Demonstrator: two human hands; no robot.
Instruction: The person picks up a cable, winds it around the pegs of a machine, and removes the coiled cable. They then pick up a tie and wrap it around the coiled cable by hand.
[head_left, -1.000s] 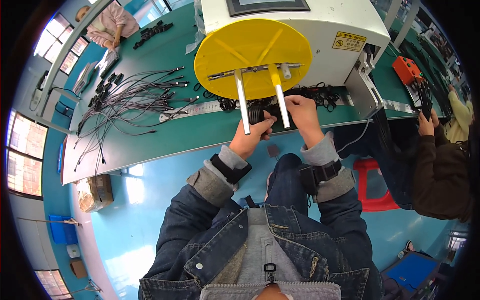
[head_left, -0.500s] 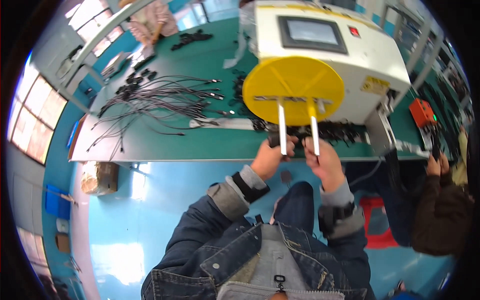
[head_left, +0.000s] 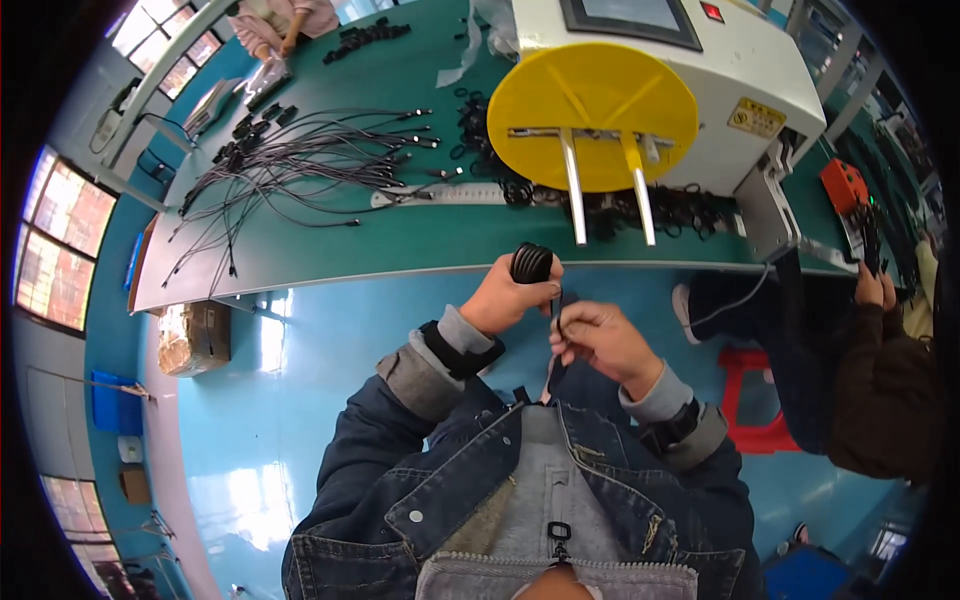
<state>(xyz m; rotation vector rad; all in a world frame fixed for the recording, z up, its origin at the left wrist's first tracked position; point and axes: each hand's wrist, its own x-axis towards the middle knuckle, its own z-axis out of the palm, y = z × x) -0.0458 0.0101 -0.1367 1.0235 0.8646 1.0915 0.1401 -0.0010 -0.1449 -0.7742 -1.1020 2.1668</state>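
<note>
A tightly wound coil of black cable (head_left: 531,263) sits in my left hand (head_left: 505,296), whose fingers are closed round its lower part, just off the table's front edge. My right hand (head_left: 597,338) is closed in a pinch on a dark strand (head_left: 558,373) below the coil; whether that is the cable's end or a tie I cannot tell. Beyond both hands stands a winding machine (head_left: 735,95) with a yellow disc (head_left: 590,105). Two metal prongs (head_left: 575,195) stick out from the disc toward me, with nothing wound on them.
Loose black cables (head_left: 290,165) spread over the green table (head_left: 420,235) at the left, beside a steel ruler (head_left: 450,194). Small black ties (head_left: 670,212) lie under the disc. A co-worker's hands (head_left: 875,287) are at the right, near an orange device (head_left: 845,187) and a red stool (head_left: 752,405).
Both hands have drawn back from the prongs toward my body, with the cable coil now in the left. My right hand has shifted down and left, below the coil. The view has tilted lower.
</note>
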